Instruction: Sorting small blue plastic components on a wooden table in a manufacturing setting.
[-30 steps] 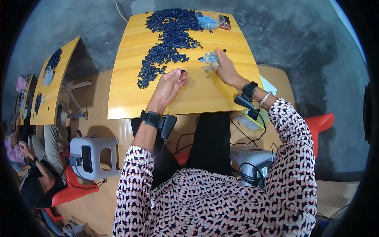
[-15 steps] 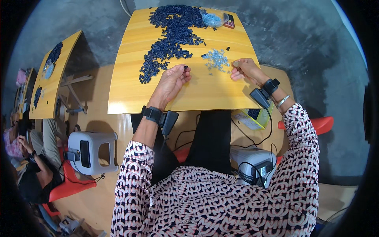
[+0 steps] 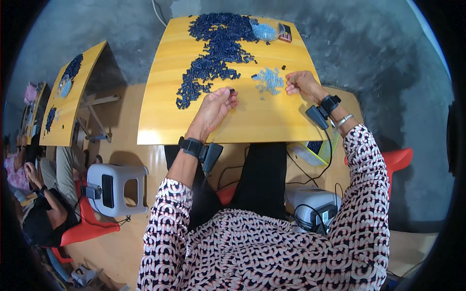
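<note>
My left hand (image 3: 214, 110) is closed in a pinch over the near middle of the yellow table (image 3: 165, 127). A small black cylindrical piece (image 3: 232, 91) pokes out between its thumb and fingertips. To the right, my right hand (image 3: 305, 85) has its fingers drawn together beside a scattered heap of tiny pale blue pieces (image 3: 270, 81). Whatever those fingers hold is hidden or too small to make out. A large heap of black cylindrical pieces (image 3: 208, 67) spreads from the far edge down the table's left side.
A clear round tub (image 3: 265, 32) of pale blue pieces stands at the far right, beside a small dark red box (image 3: 285, 33). Below the table sits a yellow bin (image 3: 310, 154). Left of me are a grey stool (image 3: 116, 186) and another person (image 3: 46, 208) at a second table (image 3: 63, 119).
My right hand has moved slightly farther across the table beside the pale blue heap, its fingers drawn closer together. My left hand keeps its pinch on the black piece. The whole view has shifted slightly.
</note>
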`<move>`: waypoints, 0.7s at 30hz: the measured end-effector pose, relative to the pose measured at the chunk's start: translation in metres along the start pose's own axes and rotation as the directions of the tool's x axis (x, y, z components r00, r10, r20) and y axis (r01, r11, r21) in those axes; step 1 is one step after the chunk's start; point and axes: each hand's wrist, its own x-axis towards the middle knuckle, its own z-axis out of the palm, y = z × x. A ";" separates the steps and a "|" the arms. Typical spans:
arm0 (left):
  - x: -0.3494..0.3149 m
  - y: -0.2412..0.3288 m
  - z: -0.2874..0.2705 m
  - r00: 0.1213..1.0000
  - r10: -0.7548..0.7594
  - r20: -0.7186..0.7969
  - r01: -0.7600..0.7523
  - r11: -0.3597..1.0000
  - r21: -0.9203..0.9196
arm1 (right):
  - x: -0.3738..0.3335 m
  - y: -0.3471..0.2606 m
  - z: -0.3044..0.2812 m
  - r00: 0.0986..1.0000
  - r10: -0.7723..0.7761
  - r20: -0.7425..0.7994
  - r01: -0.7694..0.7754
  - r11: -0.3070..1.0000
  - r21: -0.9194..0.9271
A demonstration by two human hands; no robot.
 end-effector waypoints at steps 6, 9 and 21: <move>-0.006 0.000 0.003 1.000 -0.003 -0.001 0.003 1.000 0.015 | 0.004 -0.049 0.001 0.977 -0.198 0.073 0.207 0.829 -0.520; -0.008 0.002 0.005 1.000 -0.024 -0.016 0.024 1.000 -0.007 | 0.041 -0.090 -0.005 0.930 -0.363 0.057 0.331 0.761 -0.558; -0.011 0.007 0.013 0.998 -0.060 -0.025 0.058 0.995 -0.077 | 0.178 -0.134 0.024 0.900 -0.391 0.193 0.357 0.408 -0.841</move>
